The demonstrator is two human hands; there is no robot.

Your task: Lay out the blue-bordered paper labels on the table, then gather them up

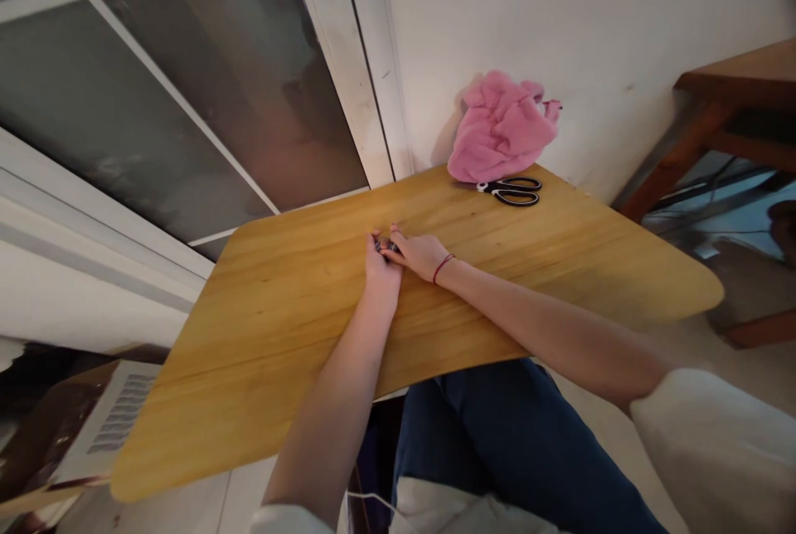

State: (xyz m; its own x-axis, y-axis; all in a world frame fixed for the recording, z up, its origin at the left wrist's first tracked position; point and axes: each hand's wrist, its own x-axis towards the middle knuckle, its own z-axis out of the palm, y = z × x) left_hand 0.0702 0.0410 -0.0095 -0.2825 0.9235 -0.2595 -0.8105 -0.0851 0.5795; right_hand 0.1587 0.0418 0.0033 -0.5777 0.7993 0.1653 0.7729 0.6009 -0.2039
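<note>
My left hand (379,262) and my right hand (418,254) meet over the middle of the wooden table (261,310). Between their fingers is a small dark, patterned object (389,250), mostly covered, and its kind does not show. The left fingers curl around it from below and the left. From the right, the fingers of the other hand close on it, and a thin red band circles that wrist. Both hands are closed and touch each other.
Scissors (510,190) with black handles lie near the table's back edge, beside a crumpled pink cloth (503,128) against the wall. A glazed door (249,103) stands behind the left side. At the right is a wooden piece of furniture (740,78); a cardboard box (105,418) sits lower left.
</note>
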